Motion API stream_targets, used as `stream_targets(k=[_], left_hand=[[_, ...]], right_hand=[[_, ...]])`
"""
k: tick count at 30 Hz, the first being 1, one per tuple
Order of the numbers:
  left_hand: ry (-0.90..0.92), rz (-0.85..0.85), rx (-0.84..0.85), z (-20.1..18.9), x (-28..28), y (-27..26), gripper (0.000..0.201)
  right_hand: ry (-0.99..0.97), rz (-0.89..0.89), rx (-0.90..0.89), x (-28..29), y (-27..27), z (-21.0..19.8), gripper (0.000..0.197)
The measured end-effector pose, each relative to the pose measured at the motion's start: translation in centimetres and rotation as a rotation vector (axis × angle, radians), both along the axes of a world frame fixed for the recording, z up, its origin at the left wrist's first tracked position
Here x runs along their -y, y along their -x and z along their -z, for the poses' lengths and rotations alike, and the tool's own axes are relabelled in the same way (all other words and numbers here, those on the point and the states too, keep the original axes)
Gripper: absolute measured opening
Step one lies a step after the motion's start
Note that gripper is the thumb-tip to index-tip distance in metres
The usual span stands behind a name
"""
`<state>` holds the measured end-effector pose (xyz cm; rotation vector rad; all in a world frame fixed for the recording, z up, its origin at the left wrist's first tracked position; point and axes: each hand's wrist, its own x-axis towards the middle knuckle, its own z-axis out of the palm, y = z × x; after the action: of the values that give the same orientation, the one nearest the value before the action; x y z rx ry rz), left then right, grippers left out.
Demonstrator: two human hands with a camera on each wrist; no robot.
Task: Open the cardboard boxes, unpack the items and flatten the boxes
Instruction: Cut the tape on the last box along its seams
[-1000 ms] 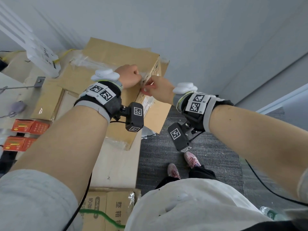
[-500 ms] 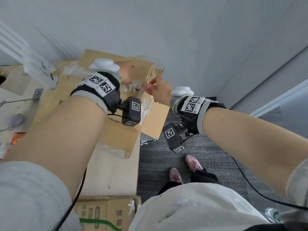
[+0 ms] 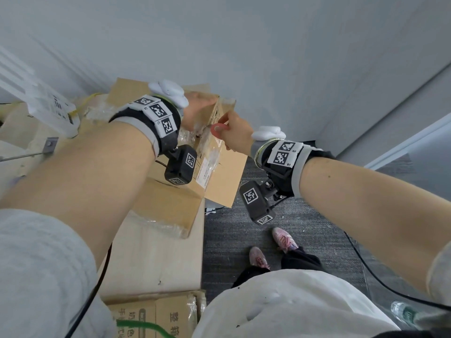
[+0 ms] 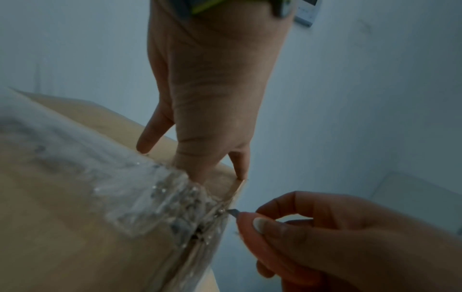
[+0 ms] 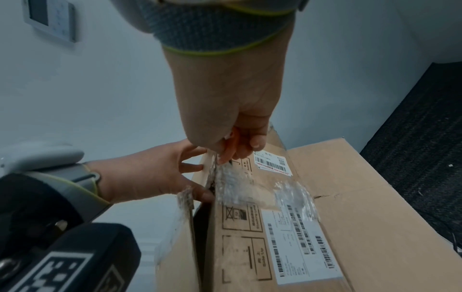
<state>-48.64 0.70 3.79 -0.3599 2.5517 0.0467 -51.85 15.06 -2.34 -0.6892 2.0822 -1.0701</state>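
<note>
tall brown cardboard box [image 3: 170, 198] on flat cardboard stack [image 3: 151, 264] | left hand [image 3: 195, 111] on box top | right hand [image 3: 234, 132] with small red cutter [image 3: 218, 129] at box's right edge | printed carton [image 3: 168, 318] before stack

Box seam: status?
Right hand pinches red cutter, blade at clear tape. Left hand steadies box flap, fingers near blade. Seam part open, tape uncut at far end.

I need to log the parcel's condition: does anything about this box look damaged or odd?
Yes. The clear tape over the cardboard box seam is crumpled and partly split, leaving a dark gap between the flaps, and a short tear runs across the brown panel beside the labels. The right hand holds a small red cutter at the tape.
</note>
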Motion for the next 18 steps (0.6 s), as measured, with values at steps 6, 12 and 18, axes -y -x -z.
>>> stream_targets(k=[6,12,18], left_hand=[[-0.011,0.073,0.005,-0.1,0.5,-0.6,0.078],[0.050,0.132,0.034,-0.1,0.4,-0.6,0.080],[0.062,0.138,0.065,0.0,0.8,-0.4,0.080]], right_hand=[[0.001,0.035,-0.003,0.5,0.5,-0.2,0.025],[-0.012,0.047,-0.009,1.2,0.1,0.1,0.018],[-0.002,0.008,0.015,1.2,0.1,-0.2,0.021]])
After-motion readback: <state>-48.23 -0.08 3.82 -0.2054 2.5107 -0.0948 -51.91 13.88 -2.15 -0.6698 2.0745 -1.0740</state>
